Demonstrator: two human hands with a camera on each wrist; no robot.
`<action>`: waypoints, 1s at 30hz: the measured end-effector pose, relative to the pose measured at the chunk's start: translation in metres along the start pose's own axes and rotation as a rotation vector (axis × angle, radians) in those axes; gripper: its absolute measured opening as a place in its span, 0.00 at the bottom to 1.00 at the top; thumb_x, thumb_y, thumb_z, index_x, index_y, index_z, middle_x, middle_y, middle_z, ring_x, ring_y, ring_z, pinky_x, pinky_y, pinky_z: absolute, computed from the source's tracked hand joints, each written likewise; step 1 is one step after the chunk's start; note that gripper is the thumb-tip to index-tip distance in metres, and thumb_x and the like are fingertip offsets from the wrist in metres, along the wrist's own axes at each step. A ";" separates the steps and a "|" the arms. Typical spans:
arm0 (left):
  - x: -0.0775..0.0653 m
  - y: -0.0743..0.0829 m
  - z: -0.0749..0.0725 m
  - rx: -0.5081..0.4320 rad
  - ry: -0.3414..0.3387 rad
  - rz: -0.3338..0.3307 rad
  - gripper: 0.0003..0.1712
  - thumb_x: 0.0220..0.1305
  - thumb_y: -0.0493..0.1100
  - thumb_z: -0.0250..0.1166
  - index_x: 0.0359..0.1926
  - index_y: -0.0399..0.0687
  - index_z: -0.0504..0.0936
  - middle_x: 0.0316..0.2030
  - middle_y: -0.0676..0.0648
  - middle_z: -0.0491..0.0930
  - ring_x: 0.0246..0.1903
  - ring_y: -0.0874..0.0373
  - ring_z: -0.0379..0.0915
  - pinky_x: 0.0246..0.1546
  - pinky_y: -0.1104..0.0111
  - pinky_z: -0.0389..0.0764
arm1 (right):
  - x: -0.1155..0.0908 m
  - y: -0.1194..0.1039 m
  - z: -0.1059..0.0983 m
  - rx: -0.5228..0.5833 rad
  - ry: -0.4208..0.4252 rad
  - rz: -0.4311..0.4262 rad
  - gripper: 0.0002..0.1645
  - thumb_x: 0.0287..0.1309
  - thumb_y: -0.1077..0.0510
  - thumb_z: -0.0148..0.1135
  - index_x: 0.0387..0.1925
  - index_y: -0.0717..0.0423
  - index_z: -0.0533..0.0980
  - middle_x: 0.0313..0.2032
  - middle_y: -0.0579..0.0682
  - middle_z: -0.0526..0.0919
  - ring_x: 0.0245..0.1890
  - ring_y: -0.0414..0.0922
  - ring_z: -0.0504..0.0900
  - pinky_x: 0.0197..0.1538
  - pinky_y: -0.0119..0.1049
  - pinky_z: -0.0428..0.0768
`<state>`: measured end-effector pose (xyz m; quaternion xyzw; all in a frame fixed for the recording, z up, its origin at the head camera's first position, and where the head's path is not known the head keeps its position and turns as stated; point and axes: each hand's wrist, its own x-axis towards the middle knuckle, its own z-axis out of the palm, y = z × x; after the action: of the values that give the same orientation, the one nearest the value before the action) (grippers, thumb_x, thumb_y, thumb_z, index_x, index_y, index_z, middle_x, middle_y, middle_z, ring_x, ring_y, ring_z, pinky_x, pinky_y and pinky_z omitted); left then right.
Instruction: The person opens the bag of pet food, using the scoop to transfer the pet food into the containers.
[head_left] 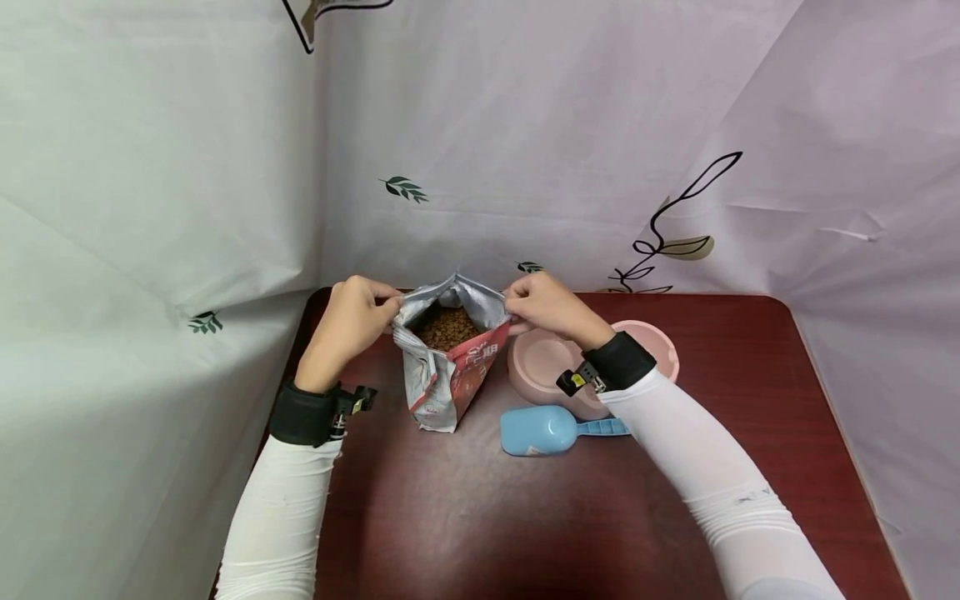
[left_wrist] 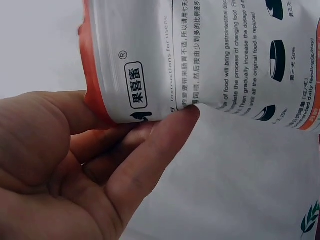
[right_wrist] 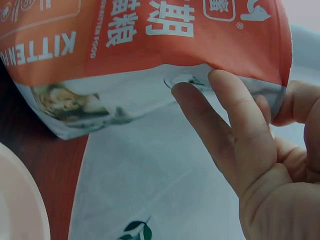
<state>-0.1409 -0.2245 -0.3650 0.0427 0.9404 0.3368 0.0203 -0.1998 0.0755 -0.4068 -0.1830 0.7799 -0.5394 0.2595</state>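
A red and silver bag of kitten food (head_left: pixel 475 367) stands on the table with its top spread wide. Brown kibble (head_left: pixel 447 328) shows inside, below the silvery lining. At the left end of the mouth, my left hand (head_left: pixel 354 315) pinches the rim between thumb and fingers. My right hand (head_left: pixel 551 307) pinches the opposite end of the rim. In the left wrist view, one finger of the left hand (left_wrist: pixel 135 165) lies along the printed back panel. Two fingertips of the right hand (right_wrist: pixel 250 135) touch the bag's lower side in the right wrist view.
A blue scoop (head_left: pixel 540 430) lies in front of the bag, its handle pointing right toward the right sleeve. Behind it sits a pink double bowl (head_left: pixel 525 375), partly hidden by the right forearm. Pale patterned cloth (head_left: pixel 480 150) hangs behind the dark red table (head_left: pixel 765 400).
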 end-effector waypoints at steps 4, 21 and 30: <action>-0.001 -0.004 -0.002 -0.007 -0.007 -0.004 0.12 0.73 0.39 0.62 0.45 0.43 0.92 0.34 0.42 0.90 0.17 0.59 0.79 0.19 0.70 0.74 | 0.000 0.002 -0.007 -0.037 -0.010 -0.008 0.23 0.70 0.64 0.50 0.16 0.52 0.61 0.49 0.62 0.84 0.63 0.54 0.82 0.45 0.44 0.89; -0.002 0.002 0.005 -0.050 -0.003 -0.004 0.15 0.70 0.42 0.61 0.51 0.44 0.89 0.19 0.50 0.74 0.13 0.63 0.53 0.17 0.70 0.59 | -0.003 0.001 0.004 0.055 -0.001 0.068 0.13 0.76 0.56 0.53 0.49 0.64 0.75 0.53 0.61 0.80 0.41 0.49 0.88 0.51 0.51 0.87; -0.008 0.008 0.019 -0.083 -0.085 0.004 0.25 0.77 0.41 0.52 0.71 0.41 0.73 0.26 0.46 0.71 0.18 0.57 0.62 0.23 0.68 0.67 | -0.012 -0.006 0.018 0.045 -0.151 0.091 0.28 0.79 0.57 0.42 0.75 0.60 0.61 0.60 0.64 0.71 0.56 0.53 0.78 0.54 0.47 0.86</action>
<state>-0.1315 -0.2067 -0.3742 0.0581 0.9239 0.3733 0.0611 -0.1794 0.0667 -0.4037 -0.1817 0.7534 -0.5291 0.3457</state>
